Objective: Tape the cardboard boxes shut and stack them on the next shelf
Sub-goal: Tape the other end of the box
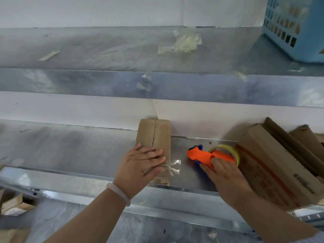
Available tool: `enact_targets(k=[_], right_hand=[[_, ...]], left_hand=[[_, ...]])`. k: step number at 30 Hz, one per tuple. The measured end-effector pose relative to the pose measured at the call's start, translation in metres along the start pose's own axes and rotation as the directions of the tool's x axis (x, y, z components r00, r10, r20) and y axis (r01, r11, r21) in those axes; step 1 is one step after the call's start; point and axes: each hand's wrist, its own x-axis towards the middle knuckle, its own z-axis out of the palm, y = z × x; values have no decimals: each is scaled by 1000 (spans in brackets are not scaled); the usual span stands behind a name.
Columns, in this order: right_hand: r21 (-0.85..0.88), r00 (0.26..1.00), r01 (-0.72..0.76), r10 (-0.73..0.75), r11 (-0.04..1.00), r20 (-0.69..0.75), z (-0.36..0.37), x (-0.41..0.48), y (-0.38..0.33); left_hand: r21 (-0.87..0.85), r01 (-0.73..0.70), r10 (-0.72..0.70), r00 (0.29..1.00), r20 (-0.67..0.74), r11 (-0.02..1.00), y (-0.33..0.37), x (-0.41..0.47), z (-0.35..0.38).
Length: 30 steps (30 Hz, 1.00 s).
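Note:
A small brown cardboard box (pixel 157 135) lies flat on the metal shelf (pixel 70 148), its two top flaps meeting in a centre seam. My left hand (pixel 142 163) presses flat on the box's near end, fingers straight, over a loose piece of clear tape (pixel 173 165) that sticks out to the right. My right hand (pixel 222 176) grips an orange tape dispenser (pixel 205 155) with a yellowish tape roll (pixel 229 151), resting on the shelf to the right of the box.
A larger open cardboard box (pixel 273 165) with red print stands at the right. The upper shelf (pixel 105 50) holds crumpled used tape (pixel 182 42) and a blue plastic basket (pixel 296 27). More small boxes (pixel 15 204) lie below at the lower left.

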Motion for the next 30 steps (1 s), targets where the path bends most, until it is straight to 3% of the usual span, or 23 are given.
enact_targets(k=[6,9,10,11,12,14,15,16,17,20,25,26,28,30], right_hand=[[20,962,-209,203,978,181,4,-17,-52],[85,960,-256,243,963,139,-4,-19,-58],[197,959,-280,263,939,110,-8,-19,-60],[393,943,-325,323,860,73,-11,-19,-62],[610,906,-388,407,691,115,-18,-17,-66],[882,804,-445,504,156,316,-34,-2,-80],[905,761,-415,511,-90,400,-41,10,-88],[891,729,-382,513,-244,453,-43,23,-95],[862,707,-381,495,-336,505,-44,37,-102],[799,659,-464,453,-383,600,-37,69,-124],[776,505,-471,593,-420,627,-17,81,-143],[775,504,-485,595,-405,626,-16,81,-140],[817,554,-506,623,-275,553,-15,80,-134],[890,634,-453,682,-56,366,-22,75,-129]], left_hand=[[15,1,-2,999,35,1000,0,0,-2],[6,10,-10,999,38,1000,0,1,-2],[1,10,-10,999,37,1000,0,1,-1],[-4,10,-9,999,35,1000,0,0,-1],[-9,8,-8,999,33,1000,-1,0,-1],[-8,5,-5,999,39,1000,-1,-1,-1],[-5,5,-5,999,48,1000,-1,0,-1],[0,3,-3,998,57,1000,-2,0,-2],[2,-3,3,998,64,1000,-2,0,-2],[5,-21,20,997,75,1000,-3,1,-1],[-6,-6,6,995,98,1000,-3,1,-2],[-10,-11,12,995,104,1000,-2,2,-3],[-17,-46,48,991,124,999,-4,2,-7],[-42,-66,72,987,146,997,-8,1,-11]])
